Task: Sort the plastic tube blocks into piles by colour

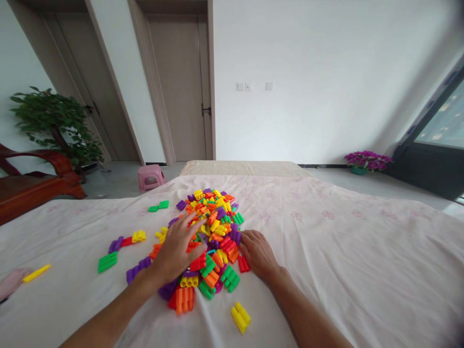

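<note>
A heap of plastic building blocks (213, 227) in orange, yellow, green, purple and red lies on a pale pink sheet (326, 251). My left hand (178, 249) rests flat on the left side of the heap, fingers spread over the blocks. My right hand (258, 252) lies at the heap's right edge, its fingers curled against red and orange blocks; nothing shows as gripped. Loose blocks lie around: a yellow one (240, 317) near me, a green one (108, 261) and a purple-red-yellow chain (126, 240) to the left.
A yellow stick piece (36, 273) lies far left beside a pink object (10, 282). Beyond the bed stand a pink stool (150, 177), a wooden chair (32, 181), a potted plant (54, 123), doors, and purple flowers (367, 160) by a window.
</note>
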`<state>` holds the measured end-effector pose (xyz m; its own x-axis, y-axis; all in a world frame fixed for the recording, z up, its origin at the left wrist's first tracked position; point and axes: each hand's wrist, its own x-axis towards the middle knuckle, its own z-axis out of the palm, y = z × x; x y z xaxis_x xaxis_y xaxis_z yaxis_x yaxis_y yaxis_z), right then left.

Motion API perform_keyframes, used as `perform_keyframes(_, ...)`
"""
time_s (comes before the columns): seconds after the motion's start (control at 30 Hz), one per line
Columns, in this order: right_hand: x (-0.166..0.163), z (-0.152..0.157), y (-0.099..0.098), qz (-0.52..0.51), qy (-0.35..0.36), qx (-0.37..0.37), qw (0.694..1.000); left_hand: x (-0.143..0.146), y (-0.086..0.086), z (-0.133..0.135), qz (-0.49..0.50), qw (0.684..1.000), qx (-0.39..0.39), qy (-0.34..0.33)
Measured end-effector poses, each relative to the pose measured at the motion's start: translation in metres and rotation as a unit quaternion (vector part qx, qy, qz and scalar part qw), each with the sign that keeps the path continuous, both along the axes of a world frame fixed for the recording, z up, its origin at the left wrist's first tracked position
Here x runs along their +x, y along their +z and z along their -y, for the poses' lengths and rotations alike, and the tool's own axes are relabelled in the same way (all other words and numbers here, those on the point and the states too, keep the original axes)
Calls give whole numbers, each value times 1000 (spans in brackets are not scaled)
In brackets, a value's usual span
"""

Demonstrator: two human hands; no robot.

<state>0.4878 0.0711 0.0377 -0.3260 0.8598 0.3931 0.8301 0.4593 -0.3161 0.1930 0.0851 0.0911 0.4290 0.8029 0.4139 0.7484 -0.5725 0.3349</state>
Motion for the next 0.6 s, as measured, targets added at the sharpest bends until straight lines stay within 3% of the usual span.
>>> perform_keyframes(0.1, 1, 1, 1, -5, 28, 4, 1000, 38, -5, 58, -99, 986, 79, -104)
perform_keyframes(0.2, 3, 2, 1, -18, 45, 5, 999, 66, -24, 85, -152, 968, 104, -167)
perform_keyframes(0.37, 6, 1, -4, -24, 28, -11, 999, 64, -48, 62, -160, 967, 148, -132)
perform_keyframes(0.6, 7, -1, -7, -25, -7, -25, 999, 19, -40, 12, -162, 966, 175, -98)
